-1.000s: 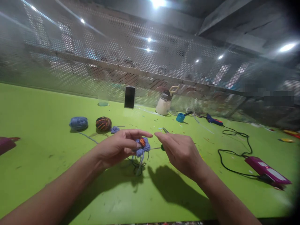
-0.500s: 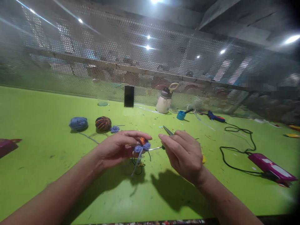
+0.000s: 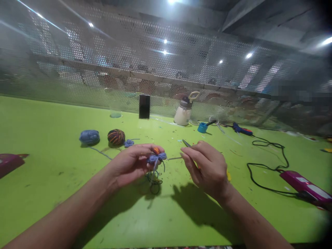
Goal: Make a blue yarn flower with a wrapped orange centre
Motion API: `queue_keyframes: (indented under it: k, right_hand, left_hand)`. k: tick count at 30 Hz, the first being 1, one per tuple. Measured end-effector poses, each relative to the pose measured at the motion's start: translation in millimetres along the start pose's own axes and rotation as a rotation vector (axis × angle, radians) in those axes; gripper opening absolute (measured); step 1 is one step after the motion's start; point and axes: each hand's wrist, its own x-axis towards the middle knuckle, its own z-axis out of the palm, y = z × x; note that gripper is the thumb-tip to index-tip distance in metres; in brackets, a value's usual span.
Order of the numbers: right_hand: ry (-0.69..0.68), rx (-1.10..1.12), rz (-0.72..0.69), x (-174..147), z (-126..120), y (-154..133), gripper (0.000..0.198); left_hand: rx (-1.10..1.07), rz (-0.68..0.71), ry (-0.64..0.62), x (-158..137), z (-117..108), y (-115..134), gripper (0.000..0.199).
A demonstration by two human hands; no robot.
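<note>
My left hand (image 3: 136, 159) pinches a small crocheted flower (image 3: 156, 158), blue-violet with an orange centre, between thumb and fingers. Loose yarn tails dangle below it, along with a dark thin loop of yarn (image 3: 155, 186). My right hand (image 3: 207, 166) is closed on a thin crochet hook (image 3: 174, 158); its tip reaches the flower's right edge, and the fingers hide its handle. Behind that hand a pointed grey blade (image 3: 185, 143) shows, and a yellow piece (image 3: 228, 175) peeks out at its right side.
Left of centre lie a blue yarn ball (image 3: 89, 137), a multicoloured yarn ball (image 3: 116, 137) and another small blue crocheted piece (image 3: 129, 143). Farther back stand a phone (image 3: 144, 107), a bottle (image 3: 183, 112) and a blue pot (image 3: 202, 128). A glue gun (image 3: 242, 129) and corded magenta device (image 3: 306, 186) are right.
The flower has tilted, showing more of its edge, and its orange centre sits slightly higher. The hook is now more level, and its green handle part no longer shows. The view has shifted slightly.
</note>
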Motion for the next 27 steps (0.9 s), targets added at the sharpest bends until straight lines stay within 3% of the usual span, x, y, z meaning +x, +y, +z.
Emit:
queue_keyframes:
  k: [3, 6, 9, 14, 18, 23, 27]
  right_hand:
    - [0.005, 0.035, 0.072, 0.5, -0.8, -1.2, 0.006]
    - [0.016, 0.216, 0.296, 1.6, -0.3, -7.7, 0.012]
    - [-0.064, 0.447, 0.480, 3.9, 3.2, -16.2, 0.019]
    - [-0.106, 0.622, 0.403, 5.9, 13.5, -21.1, 0.015]
    - [-0.120, 0.697, 0.611, 5.0, 16.0, -20.4, 0.007]
    - [-0.156, 0.810, 0.934, 3.7, 15.5, -19.0, 0.016]
    - [-0.158, 0.892, 1.044, 2.9, 16.9, -17.4, 0.020]
  left_hand:
    - [-0.042, 0.007, 0.018, -1.0, 3.0, 0.1, 0.014]
    - [-0.065, -0.003, 0.041, -1.8, 6.3, -0.1, 0.015]
    - [-0.071, -0.031, 0.041, -1.8, 7.6, -2.1, 0.014]
    - [-0.024, -0.084, -0.009, 1.0, 4.9, -11.9, 0.009]
    - [0.038, -0.098, -0.133, 4.9, 1.3, -17.0, 0.015]
    - [0.053, 0.021, -0.145, 2.1, 1.0, -11.3, 0.035]
    - [0.176, 0.084, -0.160, -0.4, 4.3, -11.2, 0.036]
